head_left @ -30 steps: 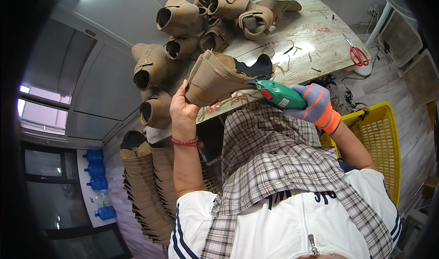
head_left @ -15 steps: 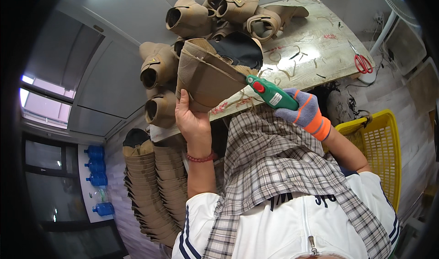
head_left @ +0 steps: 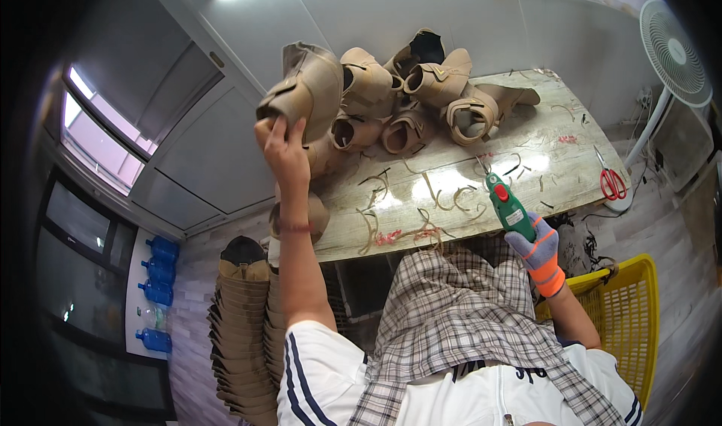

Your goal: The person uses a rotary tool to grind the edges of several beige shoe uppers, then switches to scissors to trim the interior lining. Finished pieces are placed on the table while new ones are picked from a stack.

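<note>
My bare left hand, raised at the table's far left, grips the lower rim of a tan boot upper with a small strap. This piece is beside and partly in front of a heap of similar boot uppers. My right hand, in a grey and orange glove, is closed round a green hand tool with a red button. The tool's thin metal tip points away from me over the tabletop, apart from any boot upper.
Strip-like offcuts litter the pale table. Red-handled scissors lie at its right edge, near a standing fan. A yellow basket is at my right. Tall stacks of brown pieces stand at lower left.
My left hand has carried the boot upper up and left to the heap, turning it over. The green tool has come away from it, to the right. The view has shifted.
</note>
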`<action>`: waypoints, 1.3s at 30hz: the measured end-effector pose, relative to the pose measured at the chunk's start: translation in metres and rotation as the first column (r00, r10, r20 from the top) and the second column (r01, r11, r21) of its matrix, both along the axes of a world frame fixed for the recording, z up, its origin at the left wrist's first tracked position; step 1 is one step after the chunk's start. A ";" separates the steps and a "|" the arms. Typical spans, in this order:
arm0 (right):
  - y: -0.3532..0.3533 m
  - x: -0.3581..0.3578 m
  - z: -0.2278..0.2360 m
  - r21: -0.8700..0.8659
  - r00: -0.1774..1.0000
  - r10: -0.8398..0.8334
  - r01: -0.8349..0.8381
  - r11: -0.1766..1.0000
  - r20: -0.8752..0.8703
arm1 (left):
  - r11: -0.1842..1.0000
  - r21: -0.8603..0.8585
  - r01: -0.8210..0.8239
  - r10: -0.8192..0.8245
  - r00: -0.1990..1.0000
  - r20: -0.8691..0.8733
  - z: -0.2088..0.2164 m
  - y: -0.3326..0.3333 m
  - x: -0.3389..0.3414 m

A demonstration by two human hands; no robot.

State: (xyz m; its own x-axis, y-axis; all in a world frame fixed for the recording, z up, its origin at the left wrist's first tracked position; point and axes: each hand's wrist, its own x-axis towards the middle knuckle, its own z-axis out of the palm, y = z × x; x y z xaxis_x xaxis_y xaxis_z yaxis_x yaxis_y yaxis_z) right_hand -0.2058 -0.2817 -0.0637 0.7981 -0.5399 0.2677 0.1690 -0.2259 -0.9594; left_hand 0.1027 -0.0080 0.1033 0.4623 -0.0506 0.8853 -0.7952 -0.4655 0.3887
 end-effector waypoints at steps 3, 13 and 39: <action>0.000 0.003 -0.001 -0.002 1.000 0.012 -0.012 1.000 -0.017 | 0.969 0.197 -0.147 0.097 0.965 0.243 0.004 -0.022 0.075; -0.003 0.008 -0.004 -0.022 0.997 -0.012 0.010 1.000 -0.078 | 0.971 0.237 0.008 0.058 0.961 -0.270 0.026 -0.016 0.185; -0.003 0.005 0.005 -0.171 0.991 -0.021 -0.001 0.985 -0.129 | 0.984 0.073 -0.161 0.171 0.972 -0.163 0.059 -0.012 0.182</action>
